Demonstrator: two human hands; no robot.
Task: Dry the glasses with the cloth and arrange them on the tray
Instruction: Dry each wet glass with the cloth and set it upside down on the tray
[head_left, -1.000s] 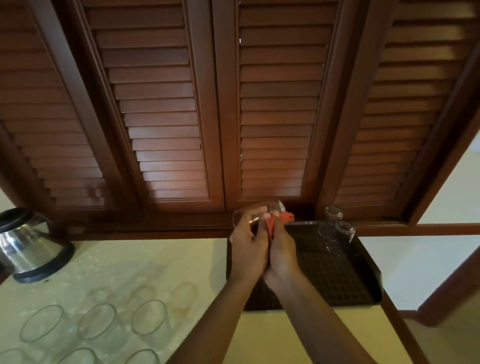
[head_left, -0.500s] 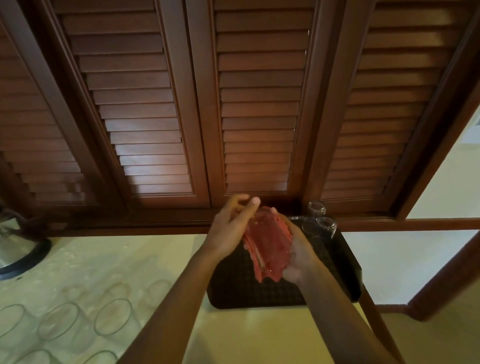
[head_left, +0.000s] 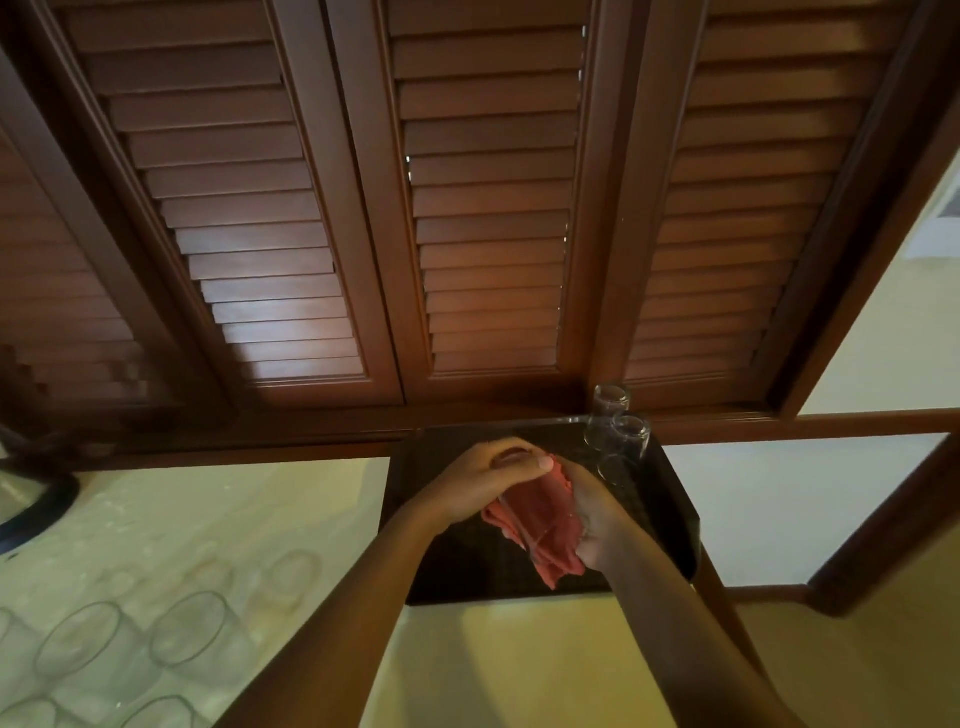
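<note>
Filling the whole background: dark wooden louvred shutters (head_left: 483, 208), slats closed, frame running down to a sill

Lying below them: a pale countertop (head_left: 218, 525), speckled with droplets towards the left

Sitting on the countertop against the sill, right of centre: a dark textured tray (head_left: 670, 525), its near edge well back from the counter's front

Crossing in from the bottom edge and meeting above the tray: two bare forearms

Standing in a cluster at the lower left of the counter, well apart from the tray: several clear glasses (head_left: 189, 626), rims facing the camera

Showing at the far left edge: the black base of a kettle (head_left: 36, 506), mostly cut off

Standing upside down in the tray's far right corner, touching one another: two or three dried glasses (head_left: 618, 431)

Curling over the top of a glass (head_left: 524, 514) held above the tray: the left hand (head_left: 488, 480), thumb and fingers wrapped round it

Cupping from the right side: the right hand (head_left: 597, 519), gripping a red cloth (head_left: 550, 525) pressed into and around that glass

Hanging below the hands: the loose end of the cloth
</note>
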